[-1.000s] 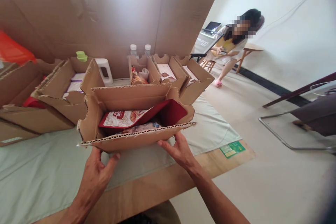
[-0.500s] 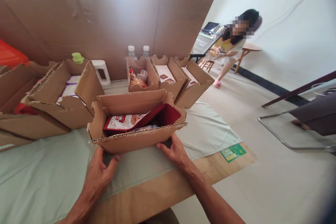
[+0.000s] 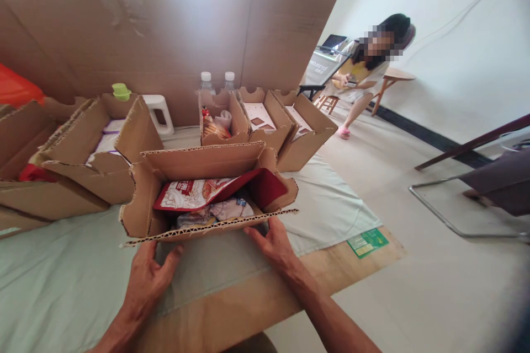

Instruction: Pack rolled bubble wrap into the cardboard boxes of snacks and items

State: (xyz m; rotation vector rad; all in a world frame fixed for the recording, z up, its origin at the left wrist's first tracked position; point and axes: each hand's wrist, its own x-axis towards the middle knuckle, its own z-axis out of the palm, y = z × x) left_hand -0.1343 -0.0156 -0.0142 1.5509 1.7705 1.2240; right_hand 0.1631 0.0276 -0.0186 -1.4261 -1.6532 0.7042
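Observation:
An open-topped cardboard box (image 3: 207, 162) is between my two hands, its opening tipped toward me. My left hand (image 3: 152, 274) grips its near left side from below, thumb apart from the fingers. At the near right corner my right hand (image 3: 274, 247) holds the box the same way. The fingertips of both hands are hidden by the box. Inside leans a red and white packet (image 3: 192, 193) with print on it. Beneath that packet lies a pale patterned packet (image 3: 232, 209), partly covered.
Behind stand more cardboard boxes (image 3: 308, 149), one with snack packets (image 3: 215, 128). Two white-capped bottles (image 3: 206, 81), a white handled jug (image 3: 165, 116) and a green cup (image 3: 121, 91) stand near a tall cardboard panel (image 3: 174, 44). A person (image 3: 360, 74) sits at the right beyond the cloth-covered table (image 3: 331, 198).
The box has tilted further toward me and its left end has come closer. More of the patterned packet shows inside. Both hands keep their hold, the left slightly lower.

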